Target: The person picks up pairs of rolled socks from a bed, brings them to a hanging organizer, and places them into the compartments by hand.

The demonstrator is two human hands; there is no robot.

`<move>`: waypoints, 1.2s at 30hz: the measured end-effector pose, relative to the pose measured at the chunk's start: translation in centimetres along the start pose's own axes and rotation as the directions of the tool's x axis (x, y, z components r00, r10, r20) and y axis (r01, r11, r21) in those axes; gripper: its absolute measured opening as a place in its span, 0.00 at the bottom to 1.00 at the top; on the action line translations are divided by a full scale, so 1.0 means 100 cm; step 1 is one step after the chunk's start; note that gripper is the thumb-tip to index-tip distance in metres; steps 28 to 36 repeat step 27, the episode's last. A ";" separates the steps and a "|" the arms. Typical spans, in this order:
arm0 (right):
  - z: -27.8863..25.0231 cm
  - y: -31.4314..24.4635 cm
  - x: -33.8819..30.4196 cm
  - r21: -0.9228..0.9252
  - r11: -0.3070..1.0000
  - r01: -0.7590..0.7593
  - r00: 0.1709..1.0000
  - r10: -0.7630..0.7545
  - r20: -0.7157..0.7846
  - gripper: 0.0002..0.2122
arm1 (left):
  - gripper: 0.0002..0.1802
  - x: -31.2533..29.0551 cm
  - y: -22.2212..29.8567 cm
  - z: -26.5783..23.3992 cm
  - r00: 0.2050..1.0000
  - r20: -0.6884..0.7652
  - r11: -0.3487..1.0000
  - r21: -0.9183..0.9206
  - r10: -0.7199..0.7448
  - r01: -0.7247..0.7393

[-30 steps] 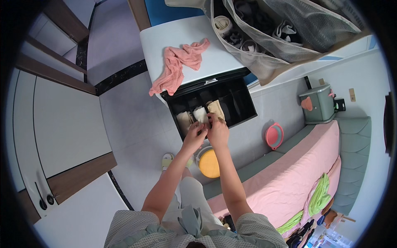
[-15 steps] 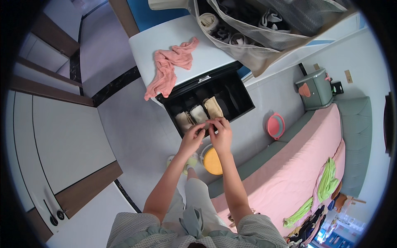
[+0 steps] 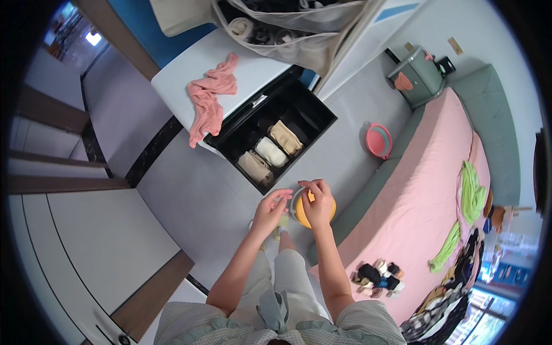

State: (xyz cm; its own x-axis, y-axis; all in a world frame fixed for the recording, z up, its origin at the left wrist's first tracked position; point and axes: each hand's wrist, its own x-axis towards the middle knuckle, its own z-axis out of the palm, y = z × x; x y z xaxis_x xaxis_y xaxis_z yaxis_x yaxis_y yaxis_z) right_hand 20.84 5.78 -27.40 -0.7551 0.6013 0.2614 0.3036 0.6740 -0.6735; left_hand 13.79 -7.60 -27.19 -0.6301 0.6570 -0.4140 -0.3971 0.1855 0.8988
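My left hand (image 3: 271,211) and my right hand (image 3: 318,208) hover side by side in front of the drawer. Both look empty, their fingers loosely bent and apart. Inside the pulled-out black drawer (image 3: 316,123), three folded cloth bundles lie in a row along its near left part: a beige bundle (image 3: 255,167), a white bundle (image 3: 271,152) and a cream bundle (image 3: 286,138). A crumpled pink cloth (image 3: 208,98) is spread on the white cabinet top (image 3: 261,69) above the drawer. Below my right hand is a round yellow-topped object (image 3: 326,214), partly hidden.
A mesh organizer (image 3: 293,49) with rolled items hangs over the cabinet. To the right stands a bed with a pink sheet (image 3: 397,201), bearing a heap of small dark and light cloth items (image 3: 379,277) and green clothing (image 3: 471,192). A pink basin (image 3: 378,141) sits beside it.
Both hands have drawn back from the drawer's near edge and moved slightly apart. The view has shifted, bringing the small cloth heap on the bed into sight.
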 end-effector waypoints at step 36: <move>-0.116 0.065 -0.167 0.013 0.836 -0.548 0.733 0.488 -0.473 0.09 | 0.13 -0.035 -0.047 0.160 0.767 0.602 0.939 0.343 -0.220 0.000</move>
